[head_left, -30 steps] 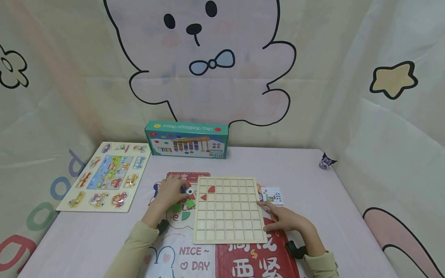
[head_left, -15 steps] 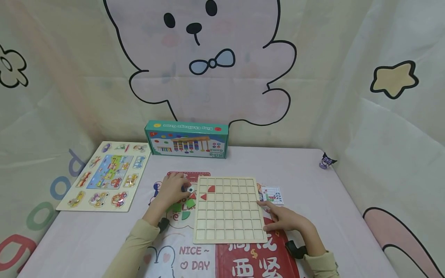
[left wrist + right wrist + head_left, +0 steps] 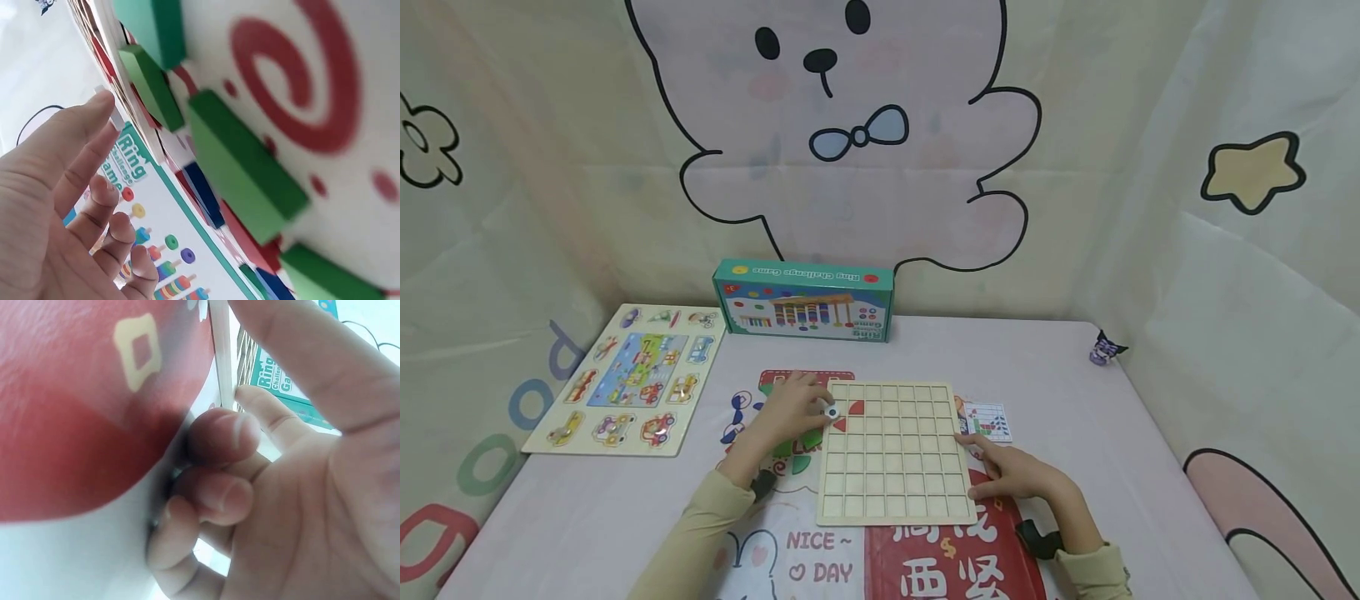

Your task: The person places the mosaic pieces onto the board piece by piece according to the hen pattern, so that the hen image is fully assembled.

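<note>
Pinching a white piece [image 3: 832,412] mid-frame, your left hand [image 3: 790,410] works; your right hand [image 3: 1011,471] loosely touches the grid board [image 3: 895,463]. White table [image 3: 1120,467] crosses the lower frame, cartoon curtain [image 3: 1105,75] the upper.

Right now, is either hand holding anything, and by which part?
The left hand pinches a small white piece marked with a black dot, seemingly by its edges. The right hand only touches the grid board along its side.

A white table [image 3: 1150,492] carries a cream rectangular puzzle board [image 3: 628,375], a green oblong box [image 3: 805,302], a small purple packet [image 3: 1103,350] and a red-and-white printed sheet [image 3: 856,554].
</note>
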Motion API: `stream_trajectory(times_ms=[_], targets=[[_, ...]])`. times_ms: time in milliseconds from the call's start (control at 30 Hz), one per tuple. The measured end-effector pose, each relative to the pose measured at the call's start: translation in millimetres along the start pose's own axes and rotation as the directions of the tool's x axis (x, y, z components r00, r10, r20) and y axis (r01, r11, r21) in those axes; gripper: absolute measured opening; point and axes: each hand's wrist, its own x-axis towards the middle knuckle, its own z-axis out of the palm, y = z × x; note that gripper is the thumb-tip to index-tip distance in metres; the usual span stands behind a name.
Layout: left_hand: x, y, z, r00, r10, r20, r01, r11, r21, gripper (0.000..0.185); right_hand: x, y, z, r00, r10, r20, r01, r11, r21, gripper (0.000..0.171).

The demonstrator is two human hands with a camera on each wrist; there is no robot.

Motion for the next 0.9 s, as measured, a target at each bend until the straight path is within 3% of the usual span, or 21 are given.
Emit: stream_trajectory(times_ms=[367, 633, 733, 900], targets=[[6.1, 12.3, 2.9, 0.994, 0.094, 0.055, -0.092, 0.995, -0.030, 0.018, -0.5, -1.8, -0.4, 1.000, -0.002, -0.002, 0.002, 1.000, -0.013, 0.083], [9.3, 17.4, 5.0, 0.986, 0.110, 0.125, -0.106, 0.994, -0.038, 0.017, -0.2, -1.9, -0.5, 1.000, -0.013, -0.004, 0.013, 1.000, -0.013, 0.083], [10.4, 19.1, 5.5, 0.984, 0.123, 0.126, -0.123, 0.992, -0.013, 0.018, -0.4, -2.0, -0.6, 1.000, -0.019, -0.004, 0.019, 1.000, -0.014, 0.083], [10.2, 21.0, 6.7, 0.990, 0.087, 0.110, -0.086, 0.996, -0.015, 0.021, -0.8, -2.3, -0.7, 1.000, -0.021, -0.003, 0.021, 1.000, -0.009, 0.083]])
